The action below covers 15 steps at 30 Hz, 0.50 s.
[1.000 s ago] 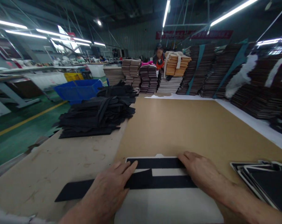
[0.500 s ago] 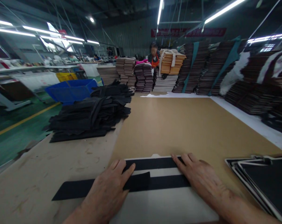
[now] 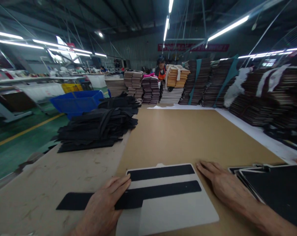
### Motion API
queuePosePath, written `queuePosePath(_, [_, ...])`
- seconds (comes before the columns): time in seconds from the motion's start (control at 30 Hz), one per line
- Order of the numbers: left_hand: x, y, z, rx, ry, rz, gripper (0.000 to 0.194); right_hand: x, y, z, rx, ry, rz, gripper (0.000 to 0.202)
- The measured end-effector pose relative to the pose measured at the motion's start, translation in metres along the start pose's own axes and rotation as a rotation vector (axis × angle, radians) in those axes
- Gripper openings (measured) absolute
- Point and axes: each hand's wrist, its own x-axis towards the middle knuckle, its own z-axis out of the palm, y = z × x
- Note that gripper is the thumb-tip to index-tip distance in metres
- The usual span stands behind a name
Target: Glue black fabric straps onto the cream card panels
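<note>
A pale grey panel (image 3: pixel 178 209) with rounded corners lies on the brown board in front of me. Two black strips cross it: an upper strip (image 3: pixel 160 172) and a lower strip (image 3: pixel 173 189). Another black strip (image 3: pixel 73 200) sticks out past the panel's left side, running under my left hand (image 3: pixel 105 200). That hand rests with outstretched fingers, its fingertips at the left end of the upper strip; its thumb is mostly hidden. My right hand (image 3: pixel 216 175) lies flat and open on the board, just right of the panel, holding nothing.
Black-faced panels (image 3: pixel 278 186) are stacked at the right. A heap of black strips (image 3: pixel 96 127) lies at the left, with a blue bin (image 3: pixel 76 100) behind it. Tall stacks of dark pieces (image 3: pixel 200 82) line the far edge, where a person (image 3: pixel 161 68) stands.
My right hand has slid off the panel to the right onto the board. My left hand has shifted slightly left and down, uncovering more of the panel and strips.
</note>
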Motion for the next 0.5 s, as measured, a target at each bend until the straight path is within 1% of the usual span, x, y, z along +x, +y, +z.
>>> queuePosePath(0.1, [-0.007,-0.010,0.008,-0.051,0.206,0.039,0.054,-0.007,-0.016,0.007,0.238,-0.001,0.002,0.061])
queuePosePath(0.13, [-0.007,-0.011,0.008,-0.072,0.254,0.056,0.049,-0.007,-0.022,0.009,0.329,-0.001,0.031,0.059])
queuePosePath(0.2, [-0.007,-0.007,0.004,-0.110,0.301,0.084,0.043,-0.004,-0.033,0.013,0.521,0.022,0.156,0.058])
queuePosePath(0.27, [-0.005,0.001,-0.003,-0.140,0.295,0.080,0.039,0.002,-0.038,0.015,0.754,0.044,0.330,0.066])
queuePosePath(0.33, [-0.003,0.008,-0.009,-0.184,0.270,0.035,0.034,0.013,-0.039,0.016,1.015,0.046,0.498,0.078])
queuePosePath(0.4, [-0.002,0.011,-0.013,-0.246,0.236,-0.010,0.030,0.025,-0.041,0.013,1.243,0.047,0.658,0.086])
queuePosePath(0.47, [-0.006,0.010,-0.016,-0.281,0.206,-0.037,0.029,0.034,-0.047,0.007,1.449,0.052,0.780,0.089])
queuePosePath(0.5, [-0.008,0.008,-0.016,-0.279,0.189,-0.044,0.029,0.037,-0.052,0.003,1.543,0.051,0.807,0.087])
